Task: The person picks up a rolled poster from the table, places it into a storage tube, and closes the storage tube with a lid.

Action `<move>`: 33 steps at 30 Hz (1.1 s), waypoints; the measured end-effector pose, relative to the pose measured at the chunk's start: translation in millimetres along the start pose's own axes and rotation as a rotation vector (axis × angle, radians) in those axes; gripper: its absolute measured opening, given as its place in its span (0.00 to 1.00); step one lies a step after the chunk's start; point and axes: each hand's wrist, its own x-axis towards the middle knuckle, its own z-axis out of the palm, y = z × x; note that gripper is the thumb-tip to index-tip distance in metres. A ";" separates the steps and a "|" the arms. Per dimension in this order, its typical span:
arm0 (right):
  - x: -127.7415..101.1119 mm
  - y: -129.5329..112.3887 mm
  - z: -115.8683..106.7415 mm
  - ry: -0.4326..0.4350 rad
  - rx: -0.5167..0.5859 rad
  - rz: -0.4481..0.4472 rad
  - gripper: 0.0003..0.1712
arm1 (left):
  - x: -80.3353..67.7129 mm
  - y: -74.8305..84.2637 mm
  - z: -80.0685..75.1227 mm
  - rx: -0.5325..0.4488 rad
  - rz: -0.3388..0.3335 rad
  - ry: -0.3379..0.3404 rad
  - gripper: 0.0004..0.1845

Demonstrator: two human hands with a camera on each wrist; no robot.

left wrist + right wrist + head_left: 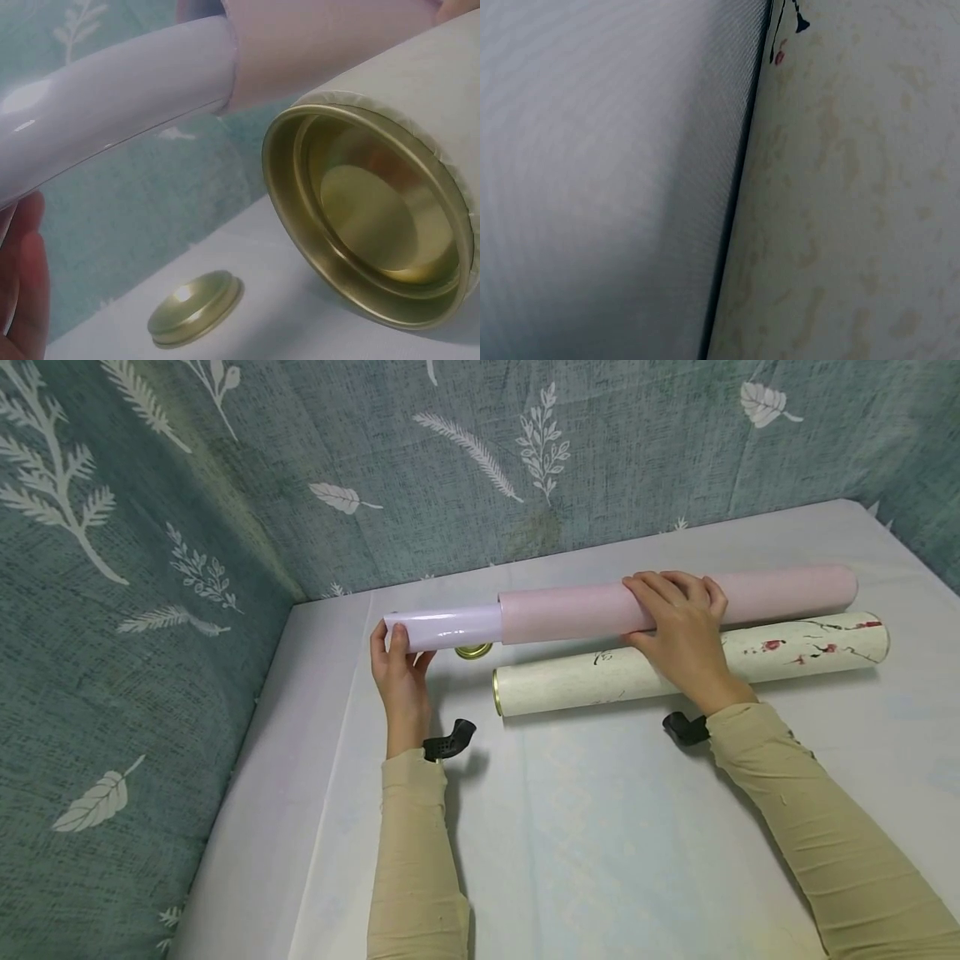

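A glossy white paper roll (453, 627) sticks out of the left end of a pink cardboard tube (562, 612). My left hand (403, 685) grips the roll by its outer end, thumb on the near side. Farther right, my right hand (684, 635) holds the pink tube from above, fingers over its top. Just in front lies a cream tube (555, 687) with red blossoms and dark branches, partly covered by my right hand. The left wrist view shows its gold metal end (367, 217), and the right wrist view only its mottled side (840, 195).
A round gold lid (474, 652) lies on the white-covered table (585, 827), below the paper roll. Behind the table and along its left side hangs a green leaf-patterned cloth (420, 477). Black wrist cameras (450, 741) project from both wrists.
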 end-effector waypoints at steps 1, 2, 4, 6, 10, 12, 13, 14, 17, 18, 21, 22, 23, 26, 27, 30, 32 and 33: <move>0.2 0.2 -0.1 0.001 0.002 0.001 0.39 | 0.1 0.1 0.4 0.001 0.002 -0.001 0.27; 0.2 0.3 -0.1 0.001 0.004 0.001 0.39 | 0.1 0.1 0.6 0.004 0.004 0.000 0.28; 0.2 0.7 -0.1 0.004 0.007 0.000 0.39 | 0.2 -0.3 0.7 0.004 0.005 0.002 0.28; 0.1 1.1 -0.2 0.007 0.009 -0.001 0.39 | 0.2 -0.7 0.8 0.004 0.007 0.003 0.27; 0.2 1.4 -0.5 0.009 0.010 -0.003 0.39 | 0.2 -1.5 0.9 0.004 0.009 0.008 0.25; 0.4 1.6 -0.6 0.006 0.011 -0.003 0.39 | -0.1 -1.6 0.9 0.008 0.011 0.007 0.24; 0.5 1.6 -0.6 0.004 0.011 -0.003 0.39 | -0.3 -1.5 1.0 0.008 0.012 0.007 0.24; 0.6 1.7 -0.7 0.001 0.011 -0.003 0.39 | -0.4 -1.3 1.0 0.008 0.013 0.004 0.24; 0.5 1.9 -0.6 -0.001 0.009 -0.002 0.39 | -1.0 -0.8 0.8 0.010 0.015 -0.008 0.25; 0.3 1.7 -0.4 -0.001 0.007 -0.002 0.40 | -1.2 -0.6 0.6 0.009 0.015 -0.010 0.25; -0.6 0.7 0.7 -0.008 0.009 -0.004 0.40 | -1.5 0.1 -0.8 -0.007 0.017 -0.013 0.25; -0.9 0.2 1.1 -0.011 0.010 -0.004 0.40 | -1.7 0.4 -1.4 -0.012 0.016 -0.011 0.25; -1.2 -0.1 1.5 -0.012 0.008 -0.006 0.40 | -1.6 0.5 -1.8 -0.013 0.016 -0.010 0.25; -1.0 -0.6 1.9 -0.015 0.000 -0.003 0.40 | -0.9 0.8 -2.3 -0.019 0.012 -0.010 0.24; -0.9 -0.5 1.8 -0.014 -0.001 -0.001 0.40 | -0.5 0.7 -2.1 -0.017 0.009 -0.011 0.24; -0.3 0.0 1.2 -0.013 -0.005 0.007 0.40 | -0.1 0.7 -0.5 -0.013 -0.004 -0.012 0.23; -0.1 0.3 0.7 -0.017 -0.002 0.011 0.40 | -0.1 0.7 0.6 -0.021 -0.011 -0.009 0.23; 0.0 0.4 0.4 -0.019 -0.001 0.013 0.40 | -0.1 0.7 1.0 -0.027 -0.013 -0.012 0.23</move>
